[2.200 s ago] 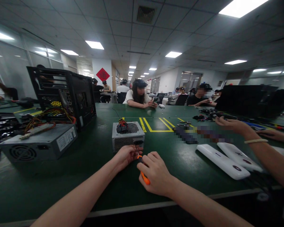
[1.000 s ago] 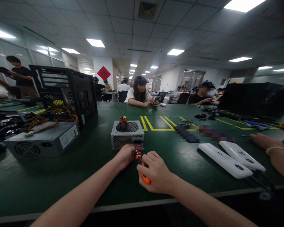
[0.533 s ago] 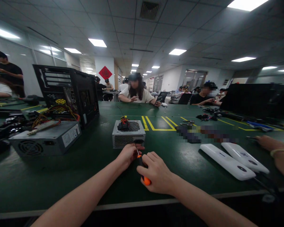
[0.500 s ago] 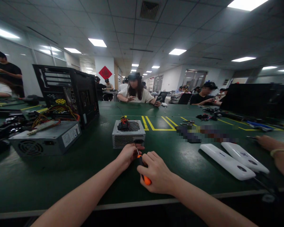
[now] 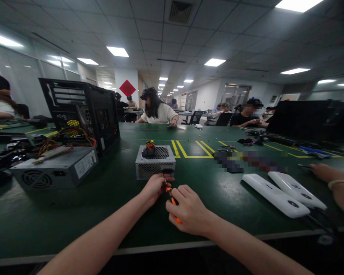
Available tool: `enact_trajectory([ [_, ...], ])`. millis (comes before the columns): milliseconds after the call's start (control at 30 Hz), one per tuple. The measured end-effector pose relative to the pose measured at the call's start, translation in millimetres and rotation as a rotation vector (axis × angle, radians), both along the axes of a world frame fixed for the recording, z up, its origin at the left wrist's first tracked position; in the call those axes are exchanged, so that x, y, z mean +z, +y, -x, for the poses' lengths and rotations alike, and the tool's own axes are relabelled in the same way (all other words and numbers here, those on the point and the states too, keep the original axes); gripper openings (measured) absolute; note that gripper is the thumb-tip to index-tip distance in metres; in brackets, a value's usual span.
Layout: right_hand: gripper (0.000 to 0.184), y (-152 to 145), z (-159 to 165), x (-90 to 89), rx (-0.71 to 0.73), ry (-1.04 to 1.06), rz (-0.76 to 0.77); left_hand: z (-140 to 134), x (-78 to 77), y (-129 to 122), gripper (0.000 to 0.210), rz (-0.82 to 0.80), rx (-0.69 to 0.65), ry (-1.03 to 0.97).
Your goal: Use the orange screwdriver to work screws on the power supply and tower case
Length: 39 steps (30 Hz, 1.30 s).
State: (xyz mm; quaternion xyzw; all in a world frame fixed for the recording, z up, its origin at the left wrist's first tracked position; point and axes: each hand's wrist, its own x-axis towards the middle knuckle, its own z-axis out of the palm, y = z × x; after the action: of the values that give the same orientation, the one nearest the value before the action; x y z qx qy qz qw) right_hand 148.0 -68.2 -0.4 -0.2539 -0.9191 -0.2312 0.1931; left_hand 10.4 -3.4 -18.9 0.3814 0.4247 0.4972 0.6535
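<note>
Here, we hold the screwdriver in the right hand, above the near part of the table and in front of the box. Its blade points away from us, toward the lower front of the box near the dark socket. Its long axis slants in view: the blade end lies up and to the left, the orange butt down and to the right, toward us. We cannot tell whether the tip touches the box. The right hand is closed around the handle. The left hand is narrow, its fingers gathered beside the blade just before the box; we cannot tell whether they pinch anything.

We find the box flat on the table, its long side facing us and its long axis running left to right. A bundle of wires lies on its perforated top. To the left we have a grey unit with its fan side toward us, and behind it a black case standing upright. To the right, two white devices lie side by side, slanting toward us. Beyond them, at the right edge, a co-worker's hand holds a thin dark tool. Across the table we see a person turned sideways.
</note>
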Motion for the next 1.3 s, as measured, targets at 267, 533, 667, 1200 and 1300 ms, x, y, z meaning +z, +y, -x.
enact_trajectory([
  [267, 0.012, 1.2, 0.8, -3.8, -0.021, 0.01, -0.052, 0.2, -0.8, 0.9, 0.026, -0.024, 0.01, 0.025],
  [533, 0.013, 2.8, -0.2, -5.3, -0.029, 0.063, -0.079, -1.8, -1.8, -1.1, 0.023, -0.106, 0.057, 0.104],
  [667, 0.013, 0.5, -2.2, -3.1, -0.024, 0.14, -0.052, 1.1, 4.6, -3.9, 0.024, -0.095, 0.056, 0.112],
  [1200, 0.015, 1.9, -1.5, -2.5, -0.019, 0.177, 0.007, 6.9, 5.9, -2.0, 0.017, -0.07, 0.031, 0.151],
  [1300, 0.014, 1.7, -0.9, -2.0, -0.032, 0.185, 0.029, 7.2, 4.8, -0.8, 0.017, -0.081, 0.028, 0.184],
])
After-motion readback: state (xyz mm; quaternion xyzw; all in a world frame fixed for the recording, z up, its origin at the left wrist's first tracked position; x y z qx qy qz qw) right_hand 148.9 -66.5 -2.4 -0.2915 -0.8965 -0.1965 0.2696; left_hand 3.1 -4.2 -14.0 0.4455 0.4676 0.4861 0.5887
